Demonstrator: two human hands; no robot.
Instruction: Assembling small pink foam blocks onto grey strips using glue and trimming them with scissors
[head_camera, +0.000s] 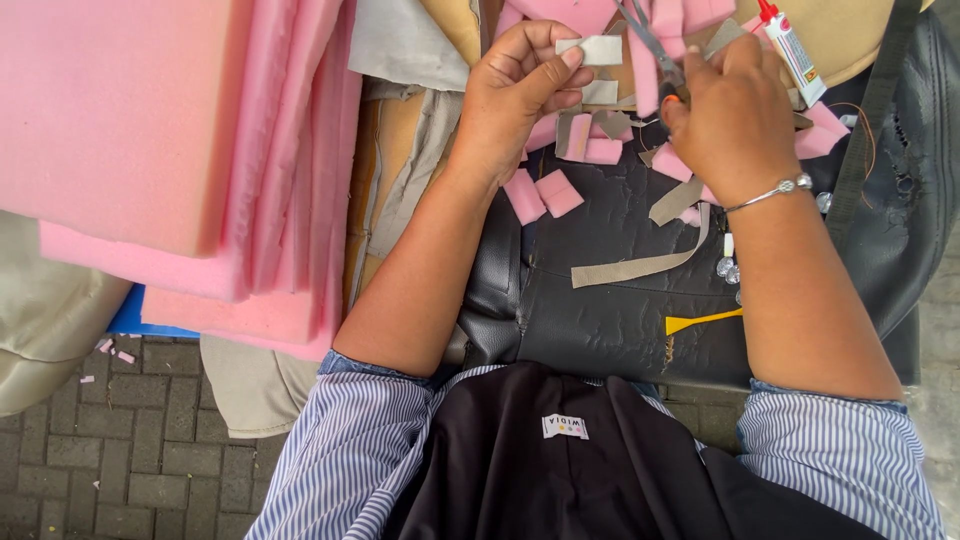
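My left hand (515, 100) pinches a small grey rectangular fabric piece (592, 50) between thumb and fingers. My right hand (735, 115) grips grey scissors (655, 45), whose blades point up and left toward that piece. Both hands hover over a black cracked leather surface (600, 310). Small pink foam squares (545, 195) and grey fabric scraps (575, 130) lie under and between the hands. A silver bracelet sits on my right wrist.
A stack of pink foam sheets (180, 140) fills the left. A long grey strip (640, 265) and a yellow spatula-like tool (700, 321) lie on the leather. A glue tube with red cap (792, 45) sits top right. Brick paving (120, 450) shows lower left.
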